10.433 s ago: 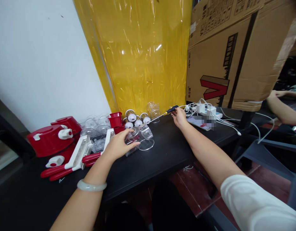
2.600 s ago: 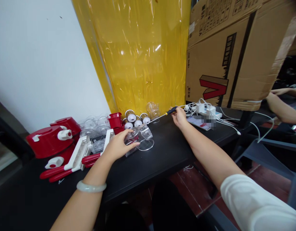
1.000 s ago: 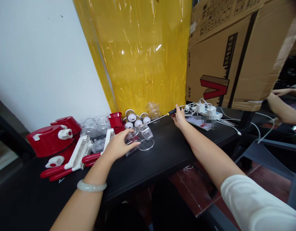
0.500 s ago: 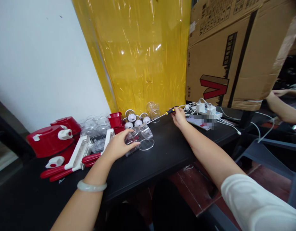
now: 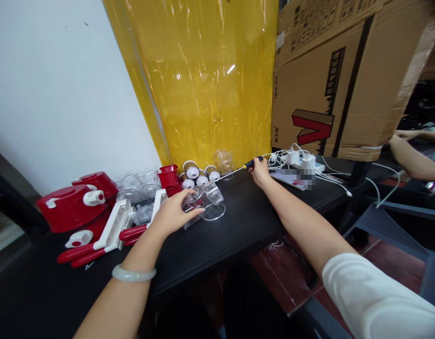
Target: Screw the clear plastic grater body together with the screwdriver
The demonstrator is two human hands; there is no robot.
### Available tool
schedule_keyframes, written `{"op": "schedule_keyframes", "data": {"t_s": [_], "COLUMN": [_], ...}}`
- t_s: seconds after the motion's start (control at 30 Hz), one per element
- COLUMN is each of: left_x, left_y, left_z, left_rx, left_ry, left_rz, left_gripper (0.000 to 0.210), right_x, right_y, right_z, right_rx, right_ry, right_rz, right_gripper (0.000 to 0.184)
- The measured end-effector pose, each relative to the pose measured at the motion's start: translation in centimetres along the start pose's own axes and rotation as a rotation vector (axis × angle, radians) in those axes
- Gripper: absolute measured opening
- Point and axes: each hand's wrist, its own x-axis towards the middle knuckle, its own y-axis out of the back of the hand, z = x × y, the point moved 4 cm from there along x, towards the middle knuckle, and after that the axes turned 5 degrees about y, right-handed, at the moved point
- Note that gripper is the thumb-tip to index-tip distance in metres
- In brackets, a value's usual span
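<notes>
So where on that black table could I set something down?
Bare black tabletop lies between the clear plastic part in the left hand and the right forearm, and left, in front of the silvery piece by the red plastic handles. Crowded: back left, red plastic housings; right, tangled white cables.

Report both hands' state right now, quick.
Left hand: holding the clear plastic piece with a round rim, fingers curved around it.
Right hand: closed on the black-and-yellow handled metal screwdriver.

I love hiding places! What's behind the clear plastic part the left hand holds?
Behind the clear plastic part, white-ended cylinders show. Whatever the left hand covers can't be seen.
</notes>
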Motion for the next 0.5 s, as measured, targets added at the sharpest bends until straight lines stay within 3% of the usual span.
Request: {"op": "schedule_keyframes", "data": {"t_s": [0.17, 0.5], "left_x": [0.0, 0.0], "left_y": [0.0, -0.1], "left_z": [-0.1, -0.2], "left_rx": [0.005, -0.008], "left_ry": [0.009, -0.007], "left_rz": [-0.002, -0.003], "left_gripper": [0.067, 0.068], "right_x": [0.1, -0.8], "right_y": [0.2, -0.6], "right_z": [-0.2, -1.1], "right_rx": [-0.049, 0.01], "right_ry": [0.008, -0.025], "right_rz": [0.08, 0.034], "right_gripper": [0.032, 0.028]}}
